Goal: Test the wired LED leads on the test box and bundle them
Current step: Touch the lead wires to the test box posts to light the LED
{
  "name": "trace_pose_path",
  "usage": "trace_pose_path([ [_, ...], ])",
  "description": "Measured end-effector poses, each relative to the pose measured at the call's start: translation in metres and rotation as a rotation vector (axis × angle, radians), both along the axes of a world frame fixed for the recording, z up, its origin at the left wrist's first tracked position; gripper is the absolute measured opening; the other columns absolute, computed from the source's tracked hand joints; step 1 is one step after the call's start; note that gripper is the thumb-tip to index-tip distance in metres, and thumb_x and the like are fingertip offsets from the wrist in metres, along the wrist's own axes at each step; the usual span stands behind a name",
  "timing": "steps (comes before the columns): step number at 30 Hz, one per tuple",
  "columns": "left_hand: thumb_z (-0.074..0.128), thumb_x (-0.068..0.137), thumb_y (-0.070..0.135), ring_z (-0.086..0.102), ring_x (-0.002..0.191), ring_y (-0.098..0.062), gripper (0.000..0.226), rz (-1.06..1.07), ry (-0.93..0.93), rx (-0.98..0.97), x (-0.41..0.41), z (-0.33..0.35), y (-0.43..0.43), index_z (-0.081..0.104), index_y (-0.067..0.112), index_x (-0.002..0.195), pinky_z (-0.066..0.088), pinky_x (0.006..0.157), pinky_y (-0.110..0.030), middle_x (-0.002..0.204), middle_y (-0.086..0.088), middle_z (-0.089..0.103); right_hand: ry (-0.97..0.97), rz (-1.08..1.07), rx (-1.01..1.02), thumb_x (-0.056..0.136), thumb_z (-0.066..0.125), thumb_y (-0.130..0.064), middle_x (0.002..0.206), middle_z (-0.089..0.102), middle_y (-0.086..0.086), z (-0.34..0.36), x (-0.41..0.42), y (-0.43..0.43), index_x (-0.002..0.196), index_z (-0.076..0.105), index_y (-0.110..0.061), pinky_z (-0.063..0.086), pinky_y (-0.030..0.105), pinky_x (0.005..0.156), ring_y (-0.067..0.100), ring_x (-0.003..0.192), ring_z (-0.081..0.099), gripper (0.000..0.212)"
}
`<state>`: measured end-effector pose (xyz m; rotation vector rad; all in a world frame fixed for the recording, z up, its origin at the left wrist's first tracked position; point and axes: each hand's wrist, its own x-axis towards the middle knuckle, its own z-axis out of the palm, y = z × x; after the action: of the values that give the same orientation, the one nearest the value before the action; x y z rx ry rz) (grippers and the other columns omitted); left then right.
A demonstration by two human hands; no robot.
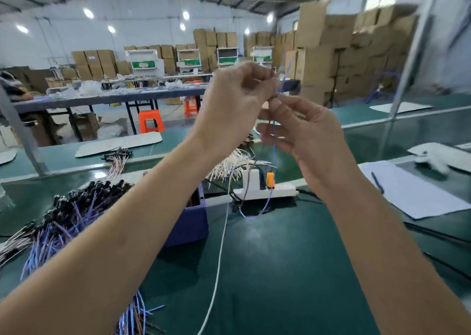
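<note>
Wires (137,317), blue and brown, lie at the near edge of the green surface (280,271). A white string (219,263) runs from there up the middle of it. To the left sits a big pile of leads (71,207) with black heads and purple tails. Just past the pile stands a blue box (188,222), partly hidden by the left arm. A bit further back is a white box (265,190) with an orange part (270,180) on it. On the right lies a sheet of paper (413,194) with a pen (377,181) on top. Behind the white box is a bunch of pale leads (229,166).

Both hands are up in the air, close together. The left hand (234,105) has curled fingers and pinches a thin blue lead (274,151) near its top. The right hand (305,135), just below, pinches the same lead, with its other fingers spread. The lead hangs down and loops low in front of the white box.

Far back are a long surface (102,97), an orange stool (151,121) and tall stacks of brown cartons (331,54).
</note>
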<state>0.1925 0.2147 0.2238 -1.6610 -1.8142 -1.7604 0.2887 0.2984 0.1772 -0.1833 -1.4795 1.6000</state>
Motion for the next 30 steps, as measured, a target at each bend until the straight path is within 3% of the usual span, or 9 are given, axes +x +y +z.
trace_pose_path([
  [4, 0.056, 0.103, 0.032, 0.063, 0.082, 0.008, 0.017, -0.110, -0.116, -0.114, 0.022, -0.027, 0.034, 0.068, 0.022, 0.107, 0.050, 0.070, -0.010, 0.092, 0.010, 0.071, -0.030, -0.093, -0.003, 0.098, 0.063, -0.010, 0.070, 0.071, -0.006, -0.008, 0.031, 0.031, 0.092, 0.072, -0.015, 0.060, 0.024, 0.070, 0.009, 0.064, 0.066, 0.012],
  [7, 0.043, 0.107, 0.040, 0.065, 0.111, -0.010, 0.031, -0.352, -0.234, -0.425, 0.038, -0.086, 0.052, 0.059, 0.027, 0.130, 0.052, 0.097, -0.028, 0.122, 0.011, 0.070, 0.046, -0.084, -0.180, 0.101, 0.056, -0.007, 0.069, 0.069, -0.003, -0.012, 0.041, 0.051, 0.091, 0.068, -0.011, 0.060, 0.024, 0.065, 0.009, 0.063, 0.067, 0.015],
  [9, 0.042, 0.108, 0.040, 0.066, 0.098, -0.014, 0.023, -0.533, -0.213, -0.604, 0.055, -0.130, 0.066, 0.055, 0.036, 0.126, 0.052, 0.088, -0.032, 0.116, 0.011, 0.073, 0.136, -0.076, -0.317, 0.103, 0.052, -0.006, 0.069, 0.068, 0.001, -0.018, 0.054, 0.071, 0.093, 0.062, -0.008, 0.062, 0.028, 0.068, 0.011, 0.060, 0.067, 0.015],
  [12, 0.045, 0.100, 0.050, 0.060, 0.068, -0.028, 0.018, -0.607, -0.159, -0.619, 0.067, -0.170, 0.087, 0.061, 0.044, 0.103, 0.054, 0.076, -0.056, 0.070, 0.012, 0.066, 0.209, -0.135, -0.408, 0.105, 0.048, -0.009, 0.068, 0.072, 0.000, -0.031, 0.078, 0.102, 0.095, 0.059, -0.012, 0.064, 0.031, 0.070, 0.013, 0.061, 0.070, 0.016],
  [15, 0.039, 0.088, 0.064, 0.047, 0.049, -0.011, 0.035, -0.487, -0.123, -0.516, 0.052, -0.181, 0.108, 0.062, 0.038, 0.092, 0.054, 0.061, -0.048, 0.055, 0.015, 0.042, 0.258, -0.307, -0.460, 0.107, 0.046, -0.013, 0.073, 0.074, -0.003, -0.051, 0.112, 0.131, 0.097, 0.056, -0.016, 0.063, 0.031, 0.068, 0.016, 0.067, 0.073, 0.015],
  [21, 0.032, 0.096, 0.055, 0.046, 0.063, -0.014, 0.036, -0.195, 0.729, -0.424, 0.018, -0.191, 0.160, 0.043, 0.028, 0.118, 0.040, 0.065, -0.034, 0.073, 0.013, 0.053, 0.262, -0.673, -0.582, 0.110, 0.040, -0.019, 0.083, 0.078, -0.007, -0.118, 0.167, 0.157, 0.100, 0.049, -0.020, 0.063, 0.028, 0.073, 0.015, 0.081, 0.076, 0.014],
  [23, 0.034, 0.101, 0.046, 0.058, 0.085, -0.020, 0.037, -0.213, 0.934, -0.448, 0.014, -0.197, 0.187, 0.046, 0.024, 0.128, 0.044, 0.085, -0.036, 0.100, 0.005, 0.059, 0.276, -0.736, -0.683, 0.111, 0.038, -0.018, 0.090, 0.077, -0.001, -0.144, 0.174, 0.150, 0.098, 0.047, -0.021, 0.063, 0.029, 0.072, 0.017, 0.081, 0.076, 0.016],
  [26, 0.025, 0.108, 0.038, 0.050, 0.119, -0.025, 0.040, -0.029, 1.259, -0.523, -0.001, -0.204, 0.234, 0.050, 0.022, 0.134, 0.030, 0.111, -0.039, 0.127, -0.003, 0.051, 0.300, -0.769, -0.867, 0.111, 0.037, -0.017, 0.100, 0.068, 0.008, -0.183, 0.175, 0.136, 0.097, 0.046, -0.019, 0.063, 0.027, 0.067, 0.013, 0.069, 0.074, 0.017],
  [30, 0.041, 0.104, 0.016, 0.043, 0.119, -0.030, 0.033, 0.134, 1.189, -0.766, -0.004, -0.214, 0.283, 0.048, 0.021, 0.136, 0.036, 0.094, -0.036, 0.135, -0.010, 0.038, 0.335, -0.759, -1.069, 0.110, 0.038, -0.013, 0.099, 0.063, 0.016, -0.211, 0.156, 0.118, 0.130, 0.049, -0.005, 0.062, 0.034, 0.084, 0.018, 0.078, 0.073, 0.024],
])
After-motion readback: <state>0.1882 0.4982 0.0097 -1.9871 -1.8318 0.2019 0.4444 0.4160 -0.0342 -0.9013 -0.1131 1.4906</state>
